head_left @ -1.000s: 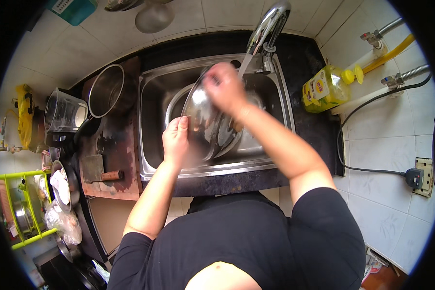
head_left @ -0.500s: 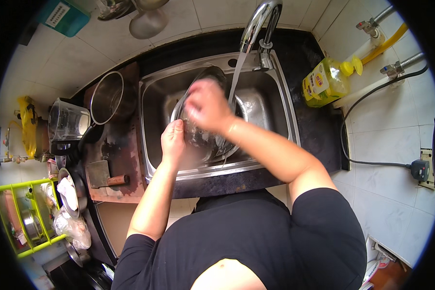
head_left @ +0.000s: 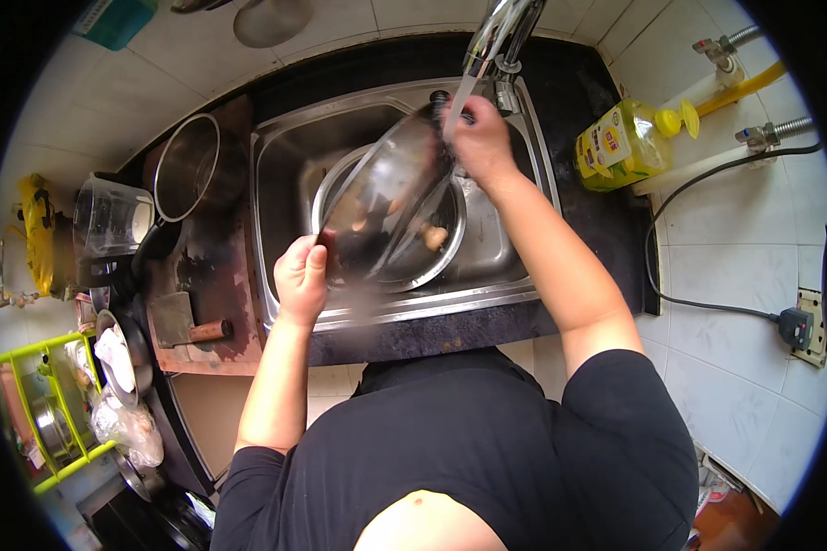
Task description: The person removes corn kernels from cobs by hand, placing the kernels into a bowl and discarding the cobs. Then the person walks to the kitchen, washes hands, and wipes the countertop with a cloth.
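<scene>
Steel sink (head_left: pixel 280 174), set in a dark counter; a person is standing at it, both forearms reaching in. Left hand (head_left: pixel 301 278) is gripping the near rim of a shiny metal bowl (head_left: pixel 390 197), fingers curled closed over the edge. Right hand (head_left: pixel 481 142) is holding the bowl's far rim, just under the tap (head_left: pixel 501 28); fingers are wrapped on the edge, though the exact grip is partly hidden. Bowl is tilting steeply, raised above the basin, its hollow turned toward the camera and blurring a little. Thin stream of water (head_left: pixel 457 96) is running from the tap onto the bowl's upper edge beside the right hand.

Beneath it, a round metal basin (head_left: pixel 441 253) is sitting in the sink, with a few pale lumps inside; cannot tell what they are.

Left of the sink: an empty metal pot (head_left: pixel 188 165) and a cleaver with a wooden handle (head_left: pixel 188 321) lying on a reddish board. Right of the sink: a yellow detergent bottle (head_left: pixel 625 142) lying against the tiled wall.
</scene>
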A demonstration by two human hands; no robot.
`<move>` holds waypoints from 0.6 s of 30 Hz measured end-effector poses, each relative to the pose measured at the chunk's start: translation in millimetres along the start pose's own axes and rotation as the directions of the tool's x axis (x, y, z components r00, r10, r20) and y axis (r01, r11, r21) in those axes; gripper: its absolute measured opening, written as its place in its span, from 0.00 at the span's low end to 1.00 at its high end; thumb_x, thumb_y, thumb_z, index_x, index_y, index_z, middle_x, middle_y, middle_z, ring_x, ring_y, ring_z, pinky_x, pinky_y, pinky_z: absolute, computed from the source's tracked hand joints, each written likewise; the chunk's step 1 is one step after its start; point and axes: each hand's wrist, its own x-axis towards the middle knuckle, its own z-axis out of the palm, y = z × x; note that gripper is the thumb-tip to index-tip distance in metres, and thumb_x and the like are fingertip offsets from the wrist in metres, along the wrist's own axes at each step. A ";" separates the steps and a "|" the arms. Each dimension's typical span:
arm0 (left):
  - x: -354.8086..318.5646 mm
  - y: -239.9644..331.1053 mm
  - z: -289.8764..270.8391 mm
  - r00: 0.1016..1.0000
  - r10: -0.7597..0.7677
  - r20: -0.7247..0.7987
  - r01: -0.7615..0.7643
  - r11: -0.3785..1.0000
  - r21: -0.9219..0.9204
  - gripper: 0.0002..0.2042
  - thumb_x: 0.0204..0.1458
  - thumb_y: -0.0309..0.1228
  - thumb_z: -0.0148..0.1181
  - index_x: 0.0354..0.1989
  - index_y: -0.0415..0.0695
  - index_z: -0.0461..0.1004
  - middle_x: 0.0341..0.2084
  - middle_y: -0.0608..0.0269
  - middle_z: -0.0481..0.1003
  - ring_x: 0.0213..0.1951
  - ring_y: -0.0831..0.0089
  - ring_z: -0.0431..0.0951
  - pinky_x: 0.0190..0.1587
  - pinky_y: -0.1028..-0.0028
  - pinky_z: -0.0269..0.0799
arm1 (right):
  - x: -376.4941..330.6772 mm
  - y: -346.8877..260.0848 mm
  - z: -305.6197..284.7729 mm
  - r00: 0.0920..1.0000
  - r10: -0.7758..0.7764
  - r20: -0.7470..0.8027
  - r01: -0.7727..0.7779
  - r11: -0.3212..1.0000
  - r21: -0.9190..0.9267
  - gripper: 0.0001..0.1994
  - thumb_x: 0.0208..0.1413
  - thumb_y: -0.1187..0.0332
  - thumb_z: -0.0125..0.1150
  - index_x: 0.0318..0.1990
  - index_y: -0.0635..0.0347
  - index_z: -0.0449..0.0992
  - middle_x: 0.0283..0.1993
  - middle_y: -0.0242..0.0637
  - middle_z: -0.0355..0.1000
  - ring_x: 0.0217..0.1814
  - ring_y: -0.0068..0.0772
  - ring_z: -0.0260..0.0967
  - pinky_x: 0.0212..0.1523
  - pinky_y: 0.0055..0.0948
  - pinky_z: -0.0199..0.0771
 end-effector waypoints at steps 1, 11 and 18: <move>2.4 8.3 1.0 0.986 0.160 0.051 -0.166 0.972 0.165 0.14 0.48 0.39 0.57 0.32 0.38 0.72 0.19 0.66 0.72 0.20 0.78 0.69 0.25 0.80 0.64 | -2.5 4.0 -8.8 0.991 0.120 -0.062 -0.123 0.992 -0.041 0.11 0.50 0.63 0.55 0.36 0.61 0.71 0.35 0.33 0.70 0.40 0.24 0.65 0.40 0.24 0.66; -17.9 -9.4 27.3 0.611 0.452 0.649 -0.780 0.480 0.400 0.14 0.35 0.41 0.61 0.20 0.46 0.65 0.11 0.66 0.61 0.15 0.69 0.66 0.18 0.72 0.63 | -71.1 88.0 -52.3 0.646 0.637 0.420 -0.751 0.628 0.204 0.25 0.42 0.71 0.59 0.50 0.71 0.63 0.42 0.43 0.69 0.42 0.31 0.67 0.44 0.27 0.66; -37.2 -44.3 22.1 0.701 0.268 0.661 -0.656 0.607 0.449 0.16 0.34 0.36 0.63 0.32 0.43 0.71 0.31 0.59 0.70 0.35 0.61 0.71 0.39 0.66 0.68 | -87.3 108.9 -29.0 0.807 0.484 0.338 -0.581 0.753 0.308 0.24 0.43 0.72 0.57 0.51 0.67 0.63 0.40 0.40 0.69 0.40 0.29 0.66 0.43 0.26 0.65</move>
